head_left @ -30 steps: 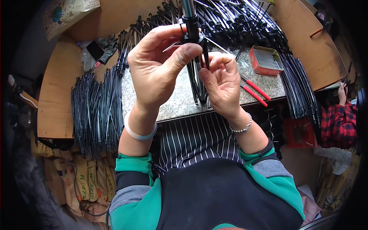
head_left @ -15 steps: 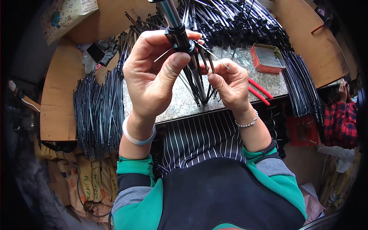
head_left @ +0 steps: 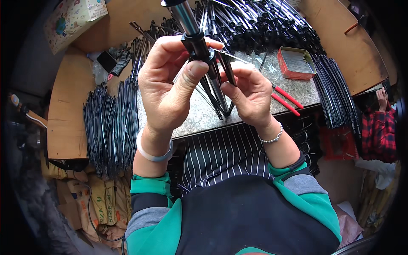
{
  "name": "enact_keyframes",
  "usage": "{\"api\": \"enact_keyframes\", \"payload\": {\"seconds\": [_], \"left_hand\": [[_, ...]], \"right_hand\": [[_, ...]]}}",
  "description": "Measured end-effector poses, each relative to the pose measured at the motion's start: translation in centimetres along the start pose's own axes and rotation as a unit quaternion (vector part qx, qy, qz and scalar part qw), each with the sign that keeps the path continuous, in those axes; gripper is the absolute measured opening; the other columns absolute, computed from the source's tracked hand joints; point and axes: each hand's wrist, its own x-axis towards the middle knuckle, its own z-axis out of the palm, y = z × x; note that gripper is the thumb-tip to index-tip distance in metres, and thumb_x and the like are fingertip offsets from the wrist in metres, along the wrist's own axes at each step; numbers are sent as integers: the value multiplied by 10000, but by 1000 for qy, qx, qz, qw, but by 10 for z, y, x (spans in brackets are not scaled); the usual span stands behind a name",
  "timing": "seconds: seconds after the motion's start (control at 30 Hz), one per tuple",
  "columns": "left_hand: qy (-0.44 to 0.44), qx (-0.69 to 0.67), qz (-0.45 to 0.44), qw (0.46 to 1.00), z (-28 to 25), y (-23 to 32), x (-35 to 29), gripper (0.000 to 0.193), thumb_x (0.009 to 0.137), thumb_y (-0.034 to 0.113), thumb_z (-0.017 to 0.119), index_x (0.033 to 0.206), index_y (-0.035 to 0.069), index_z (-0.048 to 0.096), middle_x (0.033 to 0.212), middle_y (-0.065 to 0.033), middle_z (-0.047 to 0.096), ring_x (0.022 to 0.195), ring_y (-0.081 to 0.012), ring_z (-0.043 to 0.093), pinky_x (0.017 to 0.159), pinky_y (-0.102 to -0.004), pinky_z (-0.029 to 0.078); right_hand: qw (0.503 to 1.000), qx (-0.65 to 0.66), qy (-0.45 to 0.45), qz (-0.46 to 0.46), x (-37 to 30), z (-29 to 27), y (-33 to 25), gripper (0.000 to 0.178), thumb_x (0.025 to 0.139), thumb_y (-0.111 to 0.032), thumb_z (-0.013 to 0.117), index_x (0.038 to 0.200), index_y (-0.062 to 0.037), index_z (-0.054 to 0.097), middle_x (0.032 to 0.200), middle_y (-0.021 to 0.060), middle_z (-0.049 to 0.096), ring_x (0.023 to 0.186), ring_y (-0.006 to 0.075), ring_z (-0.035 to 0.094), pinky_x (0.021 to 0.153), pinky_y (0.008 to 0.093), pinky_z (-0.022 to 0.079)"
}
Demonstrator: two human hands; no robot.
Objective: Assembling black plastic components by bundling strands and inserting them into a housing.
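An umbrella frame [head_left: 187,19], with a shiny metal shaft, black collar and dark folded ribs, slants over the stone-topped work surface [head_left: 187,121]. My left hand [head_left: 165,89] is closed round its collar, thumb pressed against the front. My right hand [head_left: 251,100] is closed too, thumb and fingers pinching a dark rib just right of the collar. A thin pale wire [head_left: 236,57] sticks out rightward from the collar, above my right fingers. The ribs run down to a bunched end near the table's front edge. My left fingertips are partly hidden behind the collar.
A red tin [head_left: 296,75] of thin metal pins stands at the right, with red-handled pliers [head_left: 290,97] nearer. Bundles of dark ribs lie left [head_left: 112,127] and right [head_left: 335,93]; more umbrella frames [head_left: 263,25] pile at the back. Another person's checked sleeve [head_left: 379,134] shows far right.
My right hand has shifted slightly left and up along the ribs, closer to the collar. The wire's left end now shows less clearly. My left hand keeps its grip.
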Motion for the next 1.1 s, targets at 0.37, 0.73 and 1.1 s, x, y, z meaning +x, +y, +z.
{"api": "enact_keyframes", "payload": {"seconds": [0.37,0.73,1.1], "left_hand": [[-23,-27,-26,999,0,3,-3,272,834,37,609,1054,-24,461,1025,-206,598,938,-214,604,835,-330,495],[-21,-14,-12,1000,2,2,-5,281,841,65,600,1070,-32,469,1033,-226,590,957,-280,602,844,-379,497],[-14,49,-1,999,0,5,-7,311,867,171,590,1055,-41,463,1026,-250,579,919,-332,614,831,-421,502]], "right_hand": [[942,-265,-27,-207,-3,-4,5,273,817,44,592,1087,55,553,923,158,617,898,219,578,764,301,453],[951,-268,7,-154,-7,4,5,263,825,56,572,1079,47,507,919,160,624,853,227,607,767,315,474],[942,-272,-42,-194,-2,-3,9,219,833,53,559,1038,32,484,931,161,625,844,241,611,773,343,473]]}}
